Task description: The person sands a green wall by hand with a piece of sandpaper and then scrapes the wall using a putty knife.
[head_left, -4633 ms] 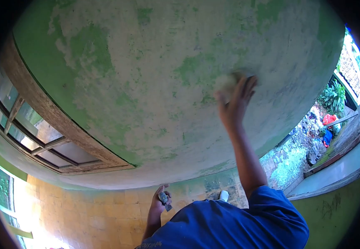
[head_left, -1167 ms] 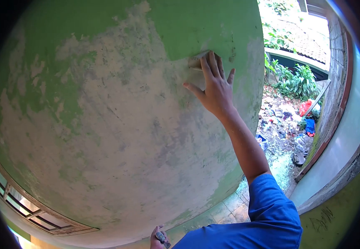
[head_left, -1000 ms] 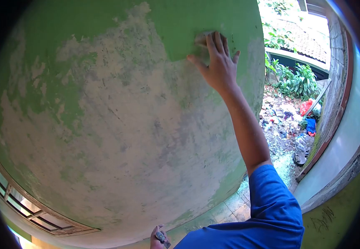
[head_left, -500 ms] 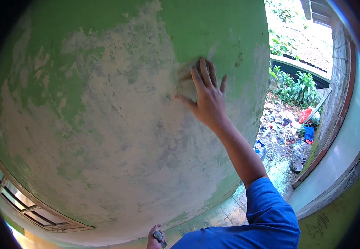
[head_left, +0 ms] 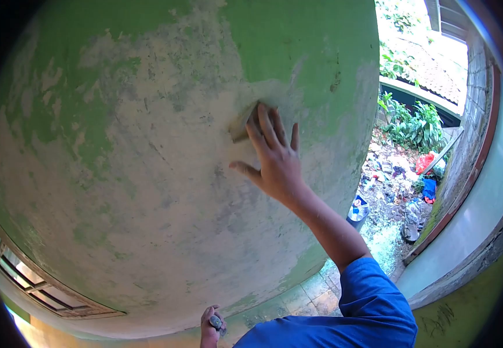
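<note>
Half a second ago the right hand [head_left: 274, 159] lay higher, at the border of the green paint. Now it has slid down and a little left, so the sandpaper piece [head_left: 241, 123] sits on the bare pale part of the wall [head_left: 147, 185], just under that border. I judge this as one more downward stroke of the rubbing, which goes back and forth over the same paint edge. The four fingers lie straight and close together, flat on the sandpaper and pressing it to the wall, while the thumb stands out to the left. The left hand [head_left: 209, 326] stays low at the bottom edge of the view, curled closed around a small dark tool [head_left: 216, 322]; I cannot tell which kind. By count: two hands, one sandpaper piece, one small tool, one blue sleeve [head_left: 373, 301], and one window frame [head_left: 42, 290] with several panes.
</note>
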Tool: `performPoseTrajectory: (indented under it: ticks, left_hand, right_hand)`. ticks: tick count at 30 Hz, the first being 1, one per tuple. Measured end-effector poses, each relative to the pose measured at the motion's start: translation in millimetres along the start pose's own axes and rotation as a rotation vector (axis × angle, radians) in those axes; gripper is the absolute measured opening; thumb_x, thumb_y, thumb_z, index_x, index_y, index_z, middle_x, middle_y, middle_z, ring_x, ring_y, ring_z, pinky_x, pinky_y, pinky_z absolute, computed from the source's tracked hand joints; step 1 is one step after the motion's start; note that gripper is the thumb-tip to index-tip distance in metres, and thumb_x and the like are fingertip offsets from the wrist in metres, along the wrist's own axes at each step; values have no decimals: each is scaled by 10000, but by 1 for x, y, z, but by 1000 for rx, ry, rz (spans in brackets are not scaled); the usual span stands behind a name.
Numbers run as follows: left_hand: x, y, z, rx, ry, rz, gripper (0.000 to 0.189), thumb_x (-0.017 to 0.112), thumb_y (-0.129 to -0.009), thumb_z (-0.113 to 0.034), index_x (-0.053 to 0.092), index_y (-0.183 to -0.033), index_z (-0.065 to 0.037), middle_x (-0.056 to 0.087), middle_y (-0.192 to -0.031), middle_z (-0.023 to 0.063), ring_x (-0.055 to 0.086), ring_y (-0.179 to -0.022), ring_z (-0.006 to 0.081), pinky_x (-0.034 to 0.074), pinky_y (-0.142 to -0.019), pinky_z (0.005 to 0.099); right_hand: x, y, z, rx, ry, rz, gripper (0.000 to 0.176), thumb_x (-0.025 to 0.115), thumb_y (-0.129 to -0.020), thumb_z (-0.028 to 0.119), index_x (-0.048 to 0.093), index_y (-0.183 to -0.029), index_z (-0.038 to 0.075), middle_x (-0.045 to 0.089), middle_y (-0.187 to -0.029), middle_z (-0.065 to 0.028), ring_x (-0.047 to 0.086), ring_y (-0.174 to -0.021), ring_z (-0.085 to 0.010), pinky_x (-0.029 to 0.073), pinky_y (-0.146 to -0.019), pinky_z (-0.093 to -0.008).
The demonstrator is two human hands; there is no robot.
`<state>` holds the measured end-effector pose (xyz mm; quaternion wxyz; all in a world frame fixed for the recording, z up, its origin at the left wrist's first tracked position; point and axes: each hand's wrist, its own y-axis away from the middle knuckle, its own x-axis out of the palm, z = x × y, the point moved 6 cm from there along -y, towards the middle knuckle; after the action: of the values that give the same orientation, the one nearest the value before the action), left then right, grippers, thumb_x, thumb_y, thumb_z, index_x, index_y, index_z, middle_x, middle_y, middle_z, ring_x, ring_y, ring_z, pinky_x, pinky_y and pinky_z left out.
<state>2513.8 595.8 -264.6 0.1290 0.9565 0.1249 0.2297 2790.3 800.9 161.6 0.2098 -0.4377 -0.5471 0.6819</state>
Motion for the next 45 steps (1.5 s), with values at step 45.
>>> performPoseTrajectory:
  ticks: [45]
  left_hand:
    - [-91, 40, -9, 114, 216, -131, 337, 502, -889, -315, 501, -1040, -14, 503, -560, 81, 461, -376, 191, 387, -396, 321]
  right_hand:
    - [-3, -169, 157, -197, -17, -357, 714, 552, -816, 550, 399, -1325, 74, 158, -1484, -181, 109, -1374, -390, 81, -993, -706]
